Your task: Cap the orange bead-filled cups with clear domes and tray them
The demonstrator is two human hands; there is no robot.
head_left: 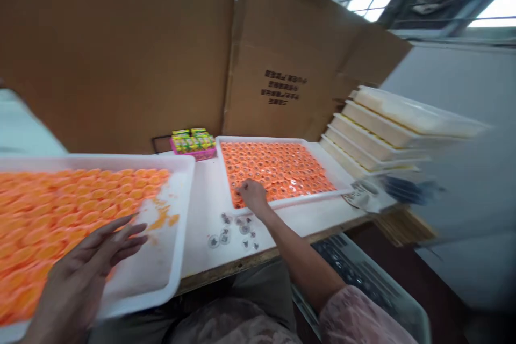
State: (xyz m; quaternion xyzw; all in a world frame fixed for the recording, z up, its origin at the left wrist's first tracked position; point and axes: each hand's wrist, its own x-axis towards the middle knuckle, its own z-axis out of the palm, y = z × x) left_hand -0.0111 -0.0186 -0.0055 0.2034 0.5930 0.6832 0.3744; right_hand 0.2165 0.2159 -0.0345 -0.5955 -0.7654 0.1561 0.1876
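Observation:
My left hand [91,263] hovers above the white tray [182,226] on the left, its fingers stretched out and slightly apart, with nothing visible in them. Rows of orange round pieces [92,193] fill much of this tray, and orange scraps [161,215] lie near its right side. Over the near left corner of a second white tray [342,174], my right hand [253,193] is closed with its fingertips pointing down; what they hold, if anything, is hidden. Orange round pieces with dark centres [278,166] cover that tray's floor. Several small clear discs with dark middles [224,234] lie before it.
Behind the trays stand large cardboard sheets [282,48]. A pink basket of yellow-green small boxes [194,145] sits between the trays at the back. Stacked white trays [374,129] rise at the right. Below the table edge is a translucent plastic bin [363,279].

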